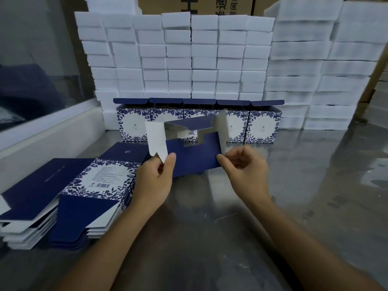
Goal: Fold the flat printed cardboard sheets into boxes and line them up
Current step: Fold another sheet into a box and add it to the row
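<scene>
At frame centre, the left hand [154,181] and right hand [244,171] each pinch a half-folded box [195,160]; 5 finished boxes [198,122] line up behind.

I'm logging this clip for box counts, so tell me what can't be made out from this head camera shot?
- Middle box in the row of folded boxes: front mostly hidden by the held carton.
- Small print and barcode on the flat sheet stack: too small to read.
- Sheet count: the stack runs off the left edge.
- Left hand and right hand: fingertips behind the flaps are hidden.
- Brown carton lettering: cut off by the top edge.
</scene>
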A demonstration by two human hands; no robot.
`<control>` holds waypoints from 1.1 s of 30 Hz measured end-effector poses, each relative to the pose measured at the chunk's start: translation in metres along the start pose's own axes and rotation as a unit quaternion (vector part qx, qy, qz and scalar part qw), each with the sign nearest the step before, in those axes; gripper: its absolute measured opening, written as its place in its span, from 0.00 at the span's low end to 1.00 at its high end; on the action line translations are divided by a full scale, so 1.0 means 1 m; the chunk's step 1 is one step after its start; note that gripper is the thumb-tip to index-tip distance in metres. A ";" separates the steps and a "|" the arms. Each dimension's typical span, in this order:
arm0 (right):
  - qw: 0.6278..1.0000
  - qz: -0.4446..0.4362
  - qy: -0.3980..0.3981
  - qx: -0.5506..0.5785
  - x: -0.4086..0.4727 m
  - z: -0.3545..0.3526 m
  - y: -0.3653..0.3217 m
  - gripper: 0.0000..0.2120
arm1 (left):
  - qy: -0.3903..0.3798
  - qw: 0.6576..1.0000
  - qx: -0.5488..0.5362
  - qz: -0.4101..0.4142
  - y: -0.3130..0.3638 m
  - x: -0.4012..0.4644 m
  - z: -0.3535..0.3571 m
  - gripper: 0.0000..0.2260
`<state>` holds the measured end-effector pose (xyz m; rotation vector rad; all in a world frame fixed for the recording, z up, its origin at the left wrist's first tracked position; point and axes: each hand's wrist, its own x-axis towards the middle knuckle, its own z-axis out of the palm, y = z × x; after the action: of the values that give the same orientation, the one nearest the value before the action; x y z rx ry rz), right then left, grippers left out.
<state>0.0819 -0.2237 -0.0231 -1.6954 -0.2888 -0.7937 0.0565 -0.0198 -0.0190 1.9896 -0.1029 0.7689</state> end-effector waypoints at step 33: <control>0.985 0.113 -0.130 0.024 -0.014 0.016 -0.005 0.24 | -0.134 0.958 -0.137 -0.213 0.012 -0.015 0.017 0.14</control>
<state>0.0748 -0.2039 -0.0297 -1.7506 -0.2849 -0.3944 0.0485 -0.0435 -0.0243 1.7528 0.0575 0.1925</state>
